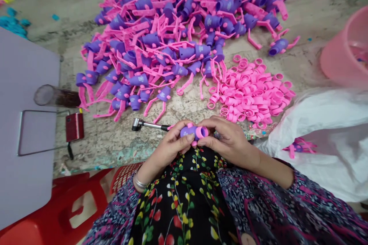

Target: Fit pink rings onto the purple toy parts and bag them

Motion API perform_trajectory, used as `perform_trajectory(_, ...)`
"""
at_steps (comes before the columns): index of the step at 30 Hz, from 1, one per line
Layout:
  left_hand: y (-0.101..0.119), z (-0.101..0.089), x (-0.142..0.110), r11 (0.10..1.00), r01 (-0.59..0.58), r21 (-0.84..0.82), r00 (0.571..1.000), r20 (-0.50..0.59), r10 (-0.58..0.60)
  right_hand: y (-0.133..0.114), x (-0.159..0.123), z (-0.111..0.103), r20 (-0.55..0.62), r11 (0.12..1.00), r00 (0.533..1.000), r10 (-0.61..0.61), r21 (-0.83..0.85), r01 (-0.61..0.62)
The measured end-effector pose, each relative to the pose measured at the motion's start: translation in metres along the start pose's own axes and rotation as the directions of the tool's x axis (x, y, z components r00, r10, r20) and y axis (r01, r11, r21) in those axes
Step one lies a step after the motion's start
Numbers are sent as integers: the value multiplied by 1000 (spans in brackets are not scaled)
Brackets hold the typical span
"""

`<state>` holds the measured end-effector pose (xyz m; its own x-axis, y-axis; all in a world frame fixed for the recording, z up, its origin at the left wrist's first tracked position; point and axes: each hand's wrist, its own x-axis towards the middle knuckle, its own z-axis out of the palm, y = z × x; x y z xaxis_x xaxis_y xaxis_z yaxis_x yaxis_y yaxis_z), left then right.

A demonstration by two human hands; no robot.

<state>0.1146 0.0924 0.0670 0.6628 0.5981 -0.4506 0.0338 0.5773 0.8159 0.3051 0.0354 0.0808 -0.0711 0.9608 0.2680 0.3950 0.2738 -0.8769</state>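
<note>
Left grip [169, 153]: closed, fingers curled around the near end of a purple plastic cup [188, 131], with a metal bangle [140, 182] on the wrist.
Right grip [230, 141]: also closed, fingertips [211, 134] pressed against the cup's other end, beside a pink ring [202, 132] at its open mouth.
Cup position: held between both grips, just above the lap of a floral dress [184, 203].
Nearby tool: a socket wrench [146, 124] lies on the concrete floor [100, 149], its dark handle reaching toward the left grip.
Parts ahead: a wide heap of purple cups with pink arms [161, 34] sits beyond the wrench, and a pile of loose pink rings [250, 92] lies just beyond the right grip.
Right side: a white plastic sack [322, 141] holds a few pink-and-purple pieces [299, 147] on its surface, below a pink bucket [347, 49].
Left side: a pale purple board [25, 84], a glass jar [56, 95] on its side, a wire frame [40, 132], a small red box [74, 126] and a red stool [80, 195].
Risk: a loosened hold could likely let the smooth ring slip off and roll into the pile; a careless wrist could knock the wrench.
</note>
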Motion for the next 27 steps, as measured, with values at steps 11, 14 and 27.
perform_trajectory(11, 4, 1, -1, 998, 43, 43, 999, 8, -44, -2, 1, -2, 68, 997, 997, -40, -64, 44)
perform_trajectory(14, 4, 1, -1, 996, 73, 47, 997, 11, -74, -2, 0, -3, 96, 995, 994, -49, -86, 57)
perform_trajectory(27, 6, 0, -1, 986, 160, -44, 987, 27, -159, 0, -2, 0, 129, 984, 982, -134, -96, 147)
